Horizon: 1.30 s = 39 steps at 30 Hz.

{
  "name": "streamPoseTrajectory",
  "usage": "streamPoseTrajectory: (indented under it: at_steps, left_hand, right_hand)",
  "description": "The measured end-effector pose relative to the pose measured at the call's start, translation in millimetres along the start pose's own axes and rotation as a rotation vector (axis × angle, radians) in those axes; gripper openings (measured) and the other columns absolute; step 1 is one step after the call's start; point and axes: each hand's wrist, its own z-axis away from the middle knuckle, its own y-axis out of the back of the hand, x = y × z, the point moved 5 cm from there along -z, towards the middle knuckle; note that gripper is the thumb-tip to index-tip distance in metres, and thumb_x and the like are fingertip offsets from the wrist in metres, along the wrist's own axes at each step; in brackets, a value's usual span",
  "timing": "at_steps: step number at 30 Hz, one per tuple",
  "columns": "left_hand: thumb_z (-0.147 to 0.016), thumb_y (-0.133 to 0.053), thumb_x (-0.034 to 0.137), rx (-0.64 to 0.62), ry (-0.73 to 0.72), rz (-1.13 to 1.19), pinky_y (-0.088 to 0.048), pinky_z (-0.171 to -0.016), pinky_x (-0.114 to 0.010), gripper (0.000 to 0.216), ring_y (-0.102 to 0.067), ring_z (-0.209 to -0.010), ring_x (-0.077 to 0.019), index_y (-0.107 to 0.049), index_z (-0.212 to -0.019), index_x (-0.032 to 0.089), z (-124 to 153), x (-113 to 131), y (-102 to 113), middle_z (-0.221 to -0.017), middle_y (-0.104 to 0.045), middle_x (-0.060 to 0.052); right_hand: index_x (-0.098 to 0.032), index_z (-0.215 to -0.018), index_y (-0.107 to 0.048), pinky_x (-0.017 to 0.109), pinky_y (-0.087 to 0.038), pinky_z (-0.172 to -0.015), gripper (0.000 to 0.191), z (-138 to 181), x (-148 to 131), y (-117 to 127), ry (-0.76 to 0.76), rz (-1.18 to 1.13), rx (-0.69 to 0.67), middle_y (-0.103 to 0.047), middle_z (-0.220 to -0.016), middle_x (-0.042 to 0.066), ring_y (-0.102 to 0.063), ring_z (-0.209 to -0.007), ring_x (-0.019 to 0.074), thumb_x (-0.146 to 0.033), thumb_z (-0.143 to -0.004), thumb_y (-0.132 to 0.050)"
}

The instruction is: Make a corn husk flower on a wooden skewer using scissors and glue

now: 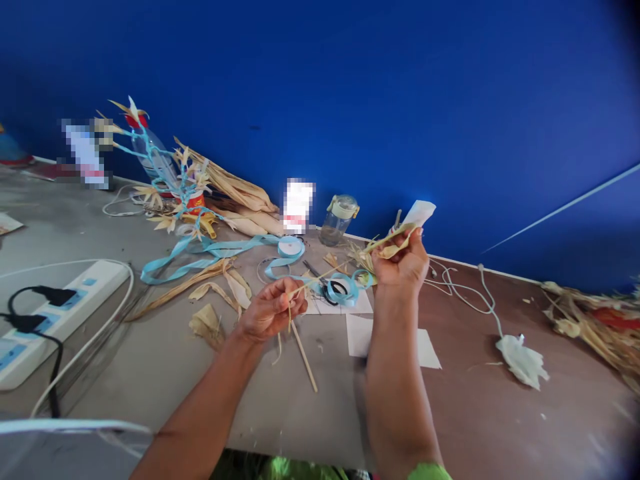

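A thin, pale strip of dried corn husk [333, 269] stretches between my two hands above the table. My left hand [273, 308] pinches its near end, and a short tail hangs below the fingers. Higher and to the right, my right hand [404, 260] is closed on the wider part of the husk. A pale, flat piece [420, 212] sticks up beyond the right fingers; whether it is husk or paper I cannot tell. Beneath the left hand lies a thin wooden stick [306, 360]. Light-blue ribbon [350, 293] lies in loops on the table between the hands.
A branching blue-wrapped stem with husk flowers [185, 190] stands back left, beside a plastic bottle [153, 157]. Dried husks [235, 183], a ribbon roll [291, 247] and a lidded jar [337, 220] are near the wall. A power strip [95, 280] with cords lies left.
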Motion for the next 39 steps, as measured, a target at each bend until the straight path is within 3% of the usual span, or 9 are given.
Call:
streamPoseTrajectory:
  at_steps: [5, 8, 10, 15, 19, 22, 27, 32, 39]
  left_hand:
    - [-0.064, -0.079, 0.032, -0.047, 0.004, 0.037, -0.031, -0.056, -0.027, 0.035, -0.037, -0.049, -0.0071, -0.047, -0.059, 0.017, 7, 8, -3, -0.057, -0.043, 0.003]
    - [-0.061, -0.081, 0.031, 0.089, -0.192, 0.171, -0.030, -0.052, -0.025, 0.039, -0.028, -0.045, -0.0046, -0.044, -0.060, 0.018, 7, 26, 10, -0.055, -0.034, 0.007]
    - [-0.062, -0.081, 0.028, 0.185, -0.208, 0.219, -0.030, -0.051, -0.023, 0.035, -0.024, -0.044, -0.0031, -0.047, -0.065, 0.017, 3, 27, 19, -0.059, -0.035, 0.007]
    - [-0.063, -0.080, 0.025, 0.163, -0.127, 0.199, -0.032, -0.052, -0.023, 0.035, -0.026, -0.044, -0.0017, -0.046, -0.064, 0.016, -2, 19, 20, -0.066, -0.043, 0.005]
    - [-0.065, -0.078, 0.022, 0.153, -0.112, 0.199, -0.031, -0.050, -0.021, 0.035, -0.027, -0.043, -0.0007, -0.044, -0.063, 0.015, 4, 20, 21, -0.066, -0.045, 0.005]
    - [-0.065, -0.078, 0.021, 0.157, -0.101, 0.182, -0.032, -0.049, -0.020, 0.033, -0.026, -0.041, -0.0001, -0.045, -0.064, 0.015, 5, 22, 23, -0.063, -0.043, 0.006]
    - [-0.066, -0.077, 0.021, 0.221, -0.089, 0.166, -0.035, -0.049, -0.019, 0.030, -0.030, -0.042, 0.0003, -0.048, -0.067, 0.015, 2, 21, 26, -0.064, -0.046, 0.006]
    - [-0.064, -0.079, 0.022, 0.266, -0.010, 0.089, -0.038, -0.050, -0.019, 0.027, -0.033, -0.039, 0.0013, -0.054, -0.072, 0.014, 0, 8, 30, -0.062, -0.051, 0.005]
    - [-0.066, -0.078, 0.022, 0.223, 0.080, -0.010, -0.037, -0.050, -0.018, 0.024, -0.034, -0.038, 0.0019, -0.056, -0.070, 0.013, -3, -5, 27, -0.062, -0.055, 0.004]
  right_hand:
    - [-0.018, -0.064, -0.045, 0.017, -0.033, -0.037, 0.032, -21, -30, 12, 0.079, -0.082, 0.049, -0.035, -0.044, -0.011, -0.028, -0.030, 0.0030, -0.030, -0.094, -0.044]
    - [-0.019, -0.059, -0.037, 0.015, -0.030, -0.035, 0.038, -30, -53, 22, 0.208, -0.078, 0.131, -0.027, -0.041, -0.011, -0.025, -0.029, 0.0031, -0.029, -0.096, -0.039]
    - [-0.019, -0.062, -0.043, 0.016, -0.033, -0.037, 0.030, -24, -53, 16, 0.265, -0.011, 0.066, -0.038, -0.046, -0.010, -0.031, -0.032, 0.0033, -0.027, -0.091, -0.047]
    - [-0.020, -0.071, -0.052, 0.018, -0.032, -0.040, 0.018, 14, 34, -22, 0.068, 0.427, -0.314, -0.049, -0.054, -0.009, -0.039, -0.040, 0.0045, -0.028, -0.071, -0.069]
    - [-0.018, -0.064, -0.056, 0.021, -0.034, -0.046, 0.025, 36, 108, -52, -0.020, 0.866, -0.771, -0.046, -0.051, -0.007, -0.041, -0.045, 0.0067, -0.039, -0.074, -0.066]
    - [-0.017, -0.082, -0.066, 0.024, -0.040, -0.054, 0.022, 47, 129, -62, -0.081, 1.104, -1.021, -0.060, -0.071, -0.001, -0.050, -0.049, 0.0078, -0.037, -0.074, -0.064]
    - [-0.017, -0.096, -0.069, 0.024, -0.041, -0.054, 0.034, 67, 108, -55, -0.182, 1.040, -1.006, -0.064, -0.083, 0.003, -0.048, -0.050, 0.0070, -0.043, -0.084, -0.049]
    - [-0.019, -0.082, -0.070, 0.023, -0.044, -0.062, 0.018, 91, 93, -30, -0.241, 0.949, -0.998, -0.064, -0.081, 0.001, -0.056, -0.065, 0.0106, -0.034, -0.072, -0.065]
    - [-0.017, -0.067, -0.063, 0.025, -0.043, -0.067, 0.010, 80, 87, -9, -0.063, 0.953, -0.833, -0.060, -0.069, -0.001, -0.054, -0.067, 0.0119, -0.027, -0.070, -0.063]
